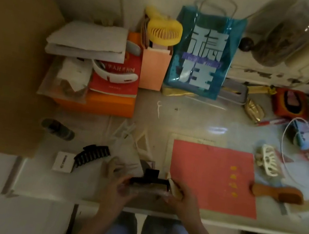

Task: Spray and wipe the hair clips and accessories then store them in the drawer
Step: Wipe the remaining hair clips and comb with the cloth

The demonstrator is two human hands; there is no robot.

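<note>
Black rectangular hair clip (pixel 149 180) gripped at both ends above the near desk edge: left hand (pixel 120 189) curled closed on one end, right hand (pixel 180 200) closed on the other, also pinching a pale cloth (pixel 173 188). Desk (pixel 191 112) is cluttered: black claw clip (pixel 91 155) to the left, white claw clip (pixel 267 161) and wooden brush (pixel 277 193) to the right of a red sheet (pixel 211 177).
</note>
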